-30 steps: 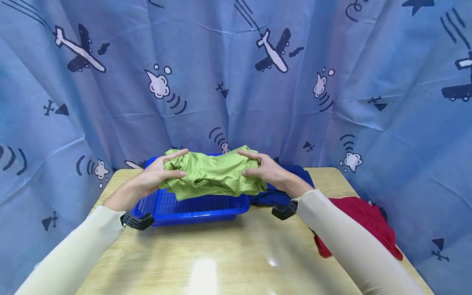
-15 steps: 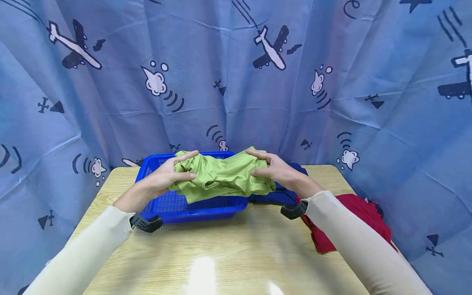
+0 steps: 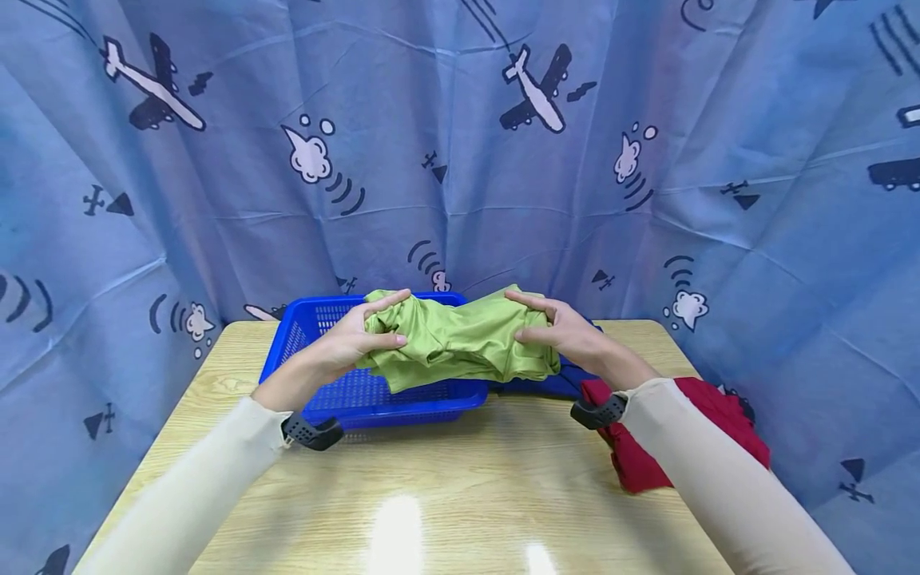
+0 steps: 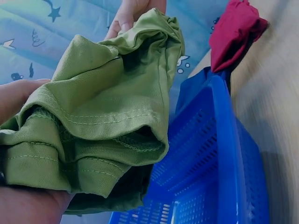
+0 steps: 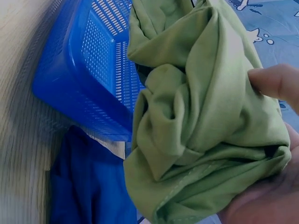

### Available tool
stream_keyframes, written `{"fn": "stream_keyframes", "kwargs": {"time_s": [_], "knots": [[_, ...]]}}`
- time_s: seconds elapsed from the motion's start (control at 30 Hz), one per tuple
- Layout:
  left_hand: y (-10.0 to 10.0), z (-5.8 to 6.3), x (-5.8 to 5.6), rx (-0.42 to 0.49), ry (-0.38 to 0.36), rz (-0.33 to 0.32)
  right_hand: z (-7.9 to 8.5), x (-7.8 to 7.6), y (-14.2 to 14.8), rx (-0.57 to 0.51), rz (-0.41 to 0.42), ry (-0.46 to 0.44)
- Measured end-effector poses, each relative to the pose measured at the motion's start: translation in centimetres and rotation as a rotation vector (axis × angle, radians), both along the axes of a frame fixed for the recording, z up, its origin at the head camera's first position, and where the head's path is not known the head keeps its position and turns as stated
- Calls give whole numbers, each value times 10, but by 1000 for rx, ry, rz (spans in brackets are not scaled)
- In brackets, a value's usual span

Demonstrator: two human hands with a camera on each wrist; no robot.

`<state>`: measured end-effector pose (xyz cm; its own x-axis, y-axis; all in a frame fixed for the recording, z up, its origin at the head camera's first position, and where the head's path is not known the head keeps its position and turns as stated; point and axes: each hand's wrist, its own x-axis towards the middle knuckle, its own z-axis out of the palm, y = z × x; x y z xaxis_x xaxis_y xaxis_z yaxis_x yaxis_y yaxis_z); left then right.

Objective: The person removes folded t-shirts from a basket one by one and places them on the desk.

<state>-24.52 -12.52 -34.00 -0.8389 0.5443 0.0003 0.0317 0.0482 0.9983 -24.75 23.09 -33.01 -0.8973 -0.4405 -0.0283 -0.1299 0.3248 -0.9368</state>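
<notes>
A bunched lime-green garment point(image 3: 460, 339) with stitched hems is held up in the air, stretched between both hands. At its left end the left hand point(image 3: 352, 335) grips it, thumb and index finger on the near side. The right hand point(image 3: 564, 331) grips the other end the same way. In the left wrist view the garment's point(image 4: 107, 102) layered hem lies between thumb and fingers. Folds of the garment point(image 5: 196, 116) hang over the right palm in the right wrist view. Behind and below it, a blue perforated plastic basket point(image 3: 388, 417) stands on the table, partly hidden by the garment.
Dark blue cloth point(image 3: 535, 385) lies on the wooden table point(image 3: 460, 487) right of the basket, partly behind the right hand. A red cloth point(image 3: 640, 463) lies farther right, partly under the right forearm. A blue patterned curtain point(image 3: 460, 160) hangs behind the table and along its sides.
Both hands have shifted to the right with the green garment, uncovering more of the basket's left side. The grip looks the same throughout. The basket has stayed in place.
</notes>
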Motion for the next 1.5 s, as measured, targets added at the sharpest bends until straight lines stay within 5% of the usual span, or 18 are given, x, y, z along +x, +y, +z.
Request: {"fn": "stream_keyframes", "kwargs": {"time_s": [0.43, 0.7, 0.9, 1.5], "knots": [[33, -10, 3, -23, 50, 0, -3, 8, 28, -6, -15, 6], [54, -14, 6, -29, 95, -27, -5, 14, 52, 111, -46, 51], [71, -19, 8, 5, 55, -76, -5, 25, 69, 168, -42, 41], [116, -35, 22, -82, 147, -91, -20, 46, 115, 200, -30, 67]]}}
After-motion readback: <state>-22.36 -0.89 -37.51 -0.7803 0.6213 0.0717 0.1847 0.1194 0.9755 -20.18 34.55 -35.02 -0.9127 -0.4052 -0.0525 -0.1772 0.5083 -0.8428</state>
